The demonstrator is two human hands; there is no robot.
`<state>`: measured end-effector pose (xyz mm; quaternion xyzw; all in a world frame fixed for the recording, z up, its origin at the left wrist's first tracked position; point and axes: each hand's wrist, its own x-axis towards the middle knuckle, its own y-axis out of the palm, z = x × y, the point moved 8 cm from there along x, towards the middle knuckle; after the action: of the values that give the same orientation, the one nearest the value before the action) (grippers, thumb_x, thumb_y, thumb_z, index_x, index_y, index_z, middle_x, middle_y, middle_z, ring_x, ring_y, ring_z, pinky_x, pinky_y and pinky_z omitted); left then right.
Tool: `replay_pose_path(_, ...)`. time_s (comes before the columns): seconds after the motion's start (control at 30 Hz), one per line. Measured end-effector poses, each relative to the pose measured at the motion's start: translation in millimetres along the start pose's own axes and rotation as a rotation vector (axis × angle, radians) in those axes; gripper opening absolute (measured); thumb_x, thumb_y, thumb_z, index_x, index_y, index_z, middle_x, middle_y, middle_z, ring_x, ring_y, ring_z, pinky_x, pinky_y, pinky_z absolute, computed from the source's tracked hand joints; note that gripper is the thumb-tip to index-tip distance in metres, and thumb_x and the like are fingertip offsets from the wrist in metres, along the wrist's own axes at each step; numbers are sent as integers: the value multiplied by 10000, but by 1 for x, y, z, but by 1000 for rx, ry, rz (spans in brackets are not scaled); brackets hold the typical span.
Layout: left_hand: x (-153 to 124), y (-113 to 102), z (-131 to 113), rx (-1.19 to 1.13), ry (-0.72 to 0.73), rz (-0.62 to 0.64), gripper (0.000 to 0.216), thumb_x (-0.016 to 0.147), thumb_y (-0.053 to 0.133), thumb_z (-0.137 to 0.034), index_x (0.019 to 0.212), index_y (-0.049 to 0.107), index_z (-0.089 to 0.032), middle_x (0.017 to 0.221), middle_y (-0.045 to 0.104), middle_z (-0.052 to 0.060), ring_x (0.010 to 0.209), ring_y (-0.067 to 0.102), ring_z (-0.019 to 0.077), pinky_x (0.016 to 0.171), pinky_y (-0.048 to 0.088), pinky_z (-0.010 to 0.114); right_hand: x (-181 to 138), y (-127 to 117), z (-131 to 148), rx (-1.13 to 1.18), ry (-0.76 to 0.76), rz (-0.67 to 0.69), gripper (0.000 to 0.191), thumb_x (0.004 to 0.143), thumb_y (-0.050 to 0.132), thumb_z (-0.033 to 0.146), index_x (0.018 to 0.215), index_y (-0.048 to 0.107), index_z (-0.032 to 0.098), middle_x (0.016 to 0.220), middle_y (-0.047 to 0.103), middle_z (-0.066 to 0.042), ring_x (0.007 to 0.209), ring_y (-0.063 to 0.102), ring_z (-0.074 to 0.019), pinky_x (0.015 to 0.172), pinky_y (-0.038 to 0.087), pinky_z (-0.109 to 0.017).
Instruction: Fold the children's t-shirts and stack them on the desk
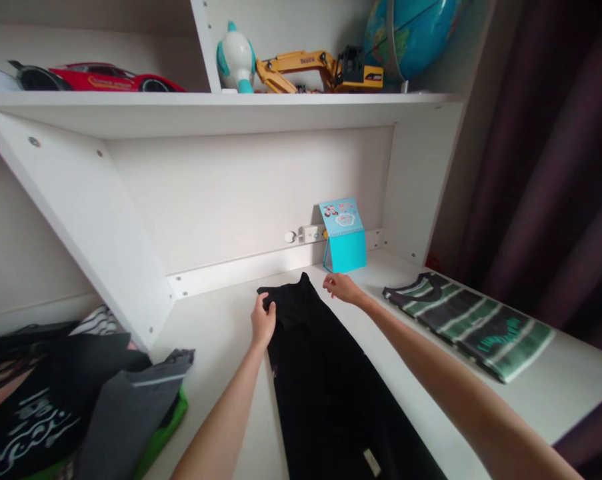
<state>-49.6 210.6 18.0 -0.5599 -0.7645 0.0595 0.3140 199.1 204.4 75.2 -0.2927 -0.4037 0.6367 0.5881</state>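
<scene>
A long, folded black garment lies on the white desk, running from the middle toward me, with a small pale label showing near its lower end. At its far left corner, my left hand has thumb and fingers closed on the cloth edge. Just beyond the far right corner is my right hand, its fingers curled, a little apart from the cloth, with nothing visible in them. Right of my right forearm rests a neatly folded green and grey striped T-shirt.
A heap of clothes lies at the left, beside an upright white panel. Behind my right hand stands a blue desk calendar, near a power strip. Overhead, a shelf holds a toy car, a toy excavator and a globe. Dark curtains hang right.
</scene>
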Motion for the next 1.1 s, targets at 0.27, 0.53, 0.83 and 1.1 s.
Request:
replay_pose_path(0.27, -3, -3, -6, 11, 27, -22, 278, 826, 464, -228, 1094, 536, -206, 1089, 614, 62, 1068, 542, 215, 901, 429, 348, 99, 45, 7, -151, -43, 18, 310, 877, 506, 325, 1140, 514, 162, 1136, 536, -72, 956, 554, -183, 805, 474, -391)
replay_pose_path(0.53, -6, 11, -8, -113, 10, 128, 369, 842, 452, -368, 1170, 524, -215, 1126, 592, 66, 641, 648, 125, 708, 503, 278, 120, 42, -42, -235, 131, 84, 310, 875, 510, 328, 1131, 518, 153, 1117, 544, -70, 935, 562, -179, 786, 483, -380)
replay_pose_path(0.83, -9, 17, -15, 28, 29, 208, 496, 784, 495, -527, 1186, 541, -239, 874, 621, 20, 591, 593, 111, 629, 464, 240, 105, 47, -29, -255, 233, -91, 313, 877, 507, 324, 1144, 510, 160, 1125, 540, -72, 939, 560, -179, 790, 482, -383)
replay_pose_path(1.1, -9, 23, -18, -19, 65, 277, 417, 820, 459, -450, 1165, 550, -234, 731, 625, -12, 604, 586, 114, 604, 447, 219, 45, 65, 21, -131, -167, -118, 238, 882, 466, 216, 1085, 569, 147, 1112, 585, -83, 1017, 549, -168, 912, 419, -331)
